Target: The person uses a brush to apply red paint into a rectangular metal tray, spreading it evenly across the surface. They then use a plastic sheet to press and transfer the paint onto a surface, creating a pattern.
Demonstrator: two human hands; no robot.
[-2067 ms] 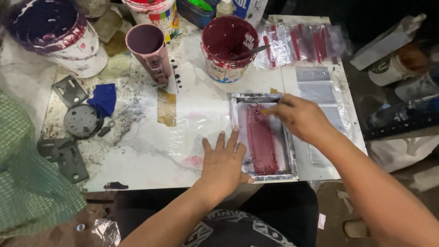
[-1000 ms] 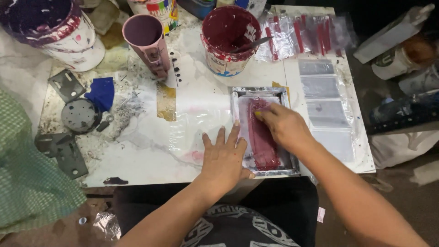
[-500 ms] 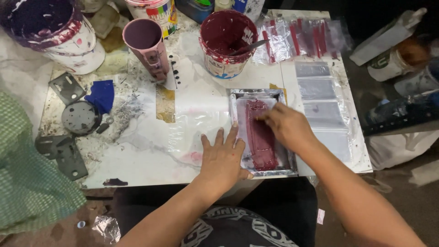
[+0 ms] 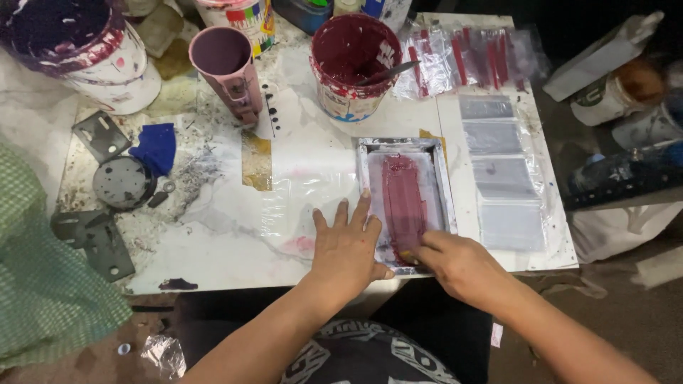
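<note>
The person's left hand [image 4: 346, 245] lies flat, palm down and fingers spread, on a clear plastic sheet [image 4: 309, 192] over the white, paint-stained surface [image 4: 228, 235], its fingertips just touching the left rim of a small metal-framed printing screen [image 4: 441, 186]. That screen sits right of centre on the surface, with a long maroon band of ink [image 4: 404, 199] running from its 12 o'clock end down to its 6 o'clock end. The right hand [image 4: 455, 263] is at the 6 o'clock end of the frame, fingers curled and pressed down at the bottom of the ink band; something small seems pinched under them, but I cannot tell what, nor whether they truly grip it. At 12 o'clock from the screen stands an open tub of maroon ink [image 4: 353, 64] with a stirring tool [image 4: 390, 72] resting in it. At 3 o'clock of the screen, a column of clear plastic sleeves [image 4: 501, 171] lies on the surface, and further up, at 1 o'clock, a heap of sleeves with red strips [image 4: 469, 53]. Toward 10 o'clock stand a pink cup [image 4: 224, 60] and a large white bucket with a dark purple inside [image 4: 78, 50]; at 9 o'clock lie a blue rag [image 4: 155, 148] and grey metal plates [image 4: 96, 242].
</note>
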